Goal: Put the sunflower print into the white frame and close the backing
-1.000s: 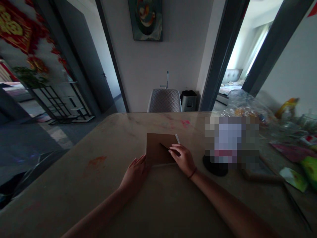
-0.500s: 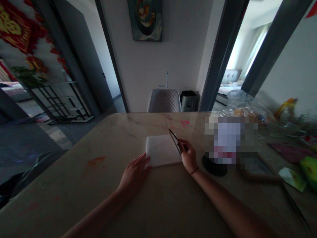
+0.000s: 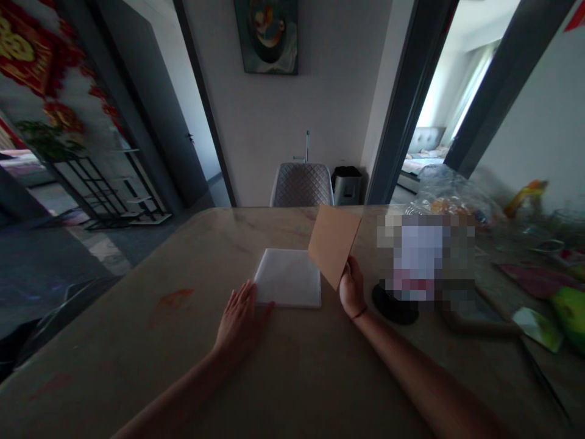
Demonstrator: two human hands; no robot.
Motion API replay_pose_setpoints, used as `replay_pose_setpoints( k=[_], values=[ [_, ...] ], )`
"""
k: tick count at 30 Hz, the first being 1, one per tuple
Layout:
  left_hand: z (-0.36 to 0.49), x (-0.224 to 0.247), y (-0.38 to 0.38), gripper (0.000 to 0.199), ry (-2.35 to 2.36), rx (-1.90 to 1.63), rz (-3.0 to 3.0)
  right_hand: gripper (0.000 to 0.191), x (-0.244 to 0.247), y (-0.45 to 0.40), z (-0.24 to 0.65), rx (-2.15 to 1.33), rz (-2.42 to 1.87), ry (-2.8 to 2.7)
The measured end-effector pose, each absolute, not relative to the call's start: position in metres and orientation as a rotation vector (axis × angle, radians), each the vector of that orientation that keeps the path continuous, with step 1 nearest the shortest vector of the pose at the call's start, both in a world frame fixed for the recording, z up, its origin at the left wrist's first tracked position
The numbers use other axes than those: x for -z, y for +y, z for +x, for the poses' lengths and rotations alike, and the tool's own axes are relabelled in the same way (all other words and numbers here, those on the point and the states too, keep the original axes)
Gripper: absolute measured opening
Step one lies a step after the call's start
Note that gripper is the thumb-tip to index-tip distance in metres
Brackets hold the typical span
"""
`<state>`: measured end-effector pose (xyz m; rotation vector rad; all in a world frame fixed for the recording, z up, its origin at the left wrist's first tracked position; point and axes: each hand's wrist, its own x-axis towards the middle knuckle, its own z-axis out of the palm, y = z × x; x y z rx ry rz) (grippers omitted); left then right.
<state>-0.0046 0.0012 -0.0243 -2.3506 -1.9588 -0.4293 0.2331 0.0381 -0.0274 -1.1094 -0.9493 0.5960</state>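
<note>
Right of centre, the right hand [image 3: 353, 289] is now gripping the brown cardboard sheet [image 3: 333, 244] aloft, baring the central white paper stack [image 3: 290, 280]; the flat left hand [image 3: 236, 312] is edging its lower-left corner.

A single head-worn camera looks from above the near side of the worktop [image 3: 292, 372], facing forward and down across it. The lens sits close enough that the worktop fills most of the lower half of the view, with the left hand [image 3: 236, 317] and right hand [image 3: 353, 289] over its middle. The view is wide: beyond the worktop's far edge it reaches a chair [image 3: 302, 185] and wall [image 3: 336, 97], and floor [image 3: 50, 268] shows left of the worktop.
</note>
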Motion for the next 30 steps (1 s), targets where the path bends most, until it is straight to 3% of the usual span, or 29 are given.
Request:
replay_pose_setpoints(
  k=[11, 14, 22, 30],
  values=[
    [-0.007, 0.023, 0.005, 0.062, -2.068, 0.425, -2.22, 0.019, 0.036, 0.043, 0.243, -0.217, -1.227, -1.052],
    [-0.007, 0.024, 0.005, 0.062, -2.062, 0.402, -2.225, 0.018, 0.038, 0.045, 0.243, -0.31, -1.275, -1.046],
    [-0.006, 0.02, 0.003, 0.066, -2.052, 0.328, -2.265, 0.037, 0.034, 0.042, 0.239, -0.593, -1.226, -0.952],
    [-0.006, 0.02, 0.003, 0.064, -2.058, 0.342, -2.276, 0.029, 0.04, 0.046, 0.24, -0.422, -1.278, -0.962]
  ],
)
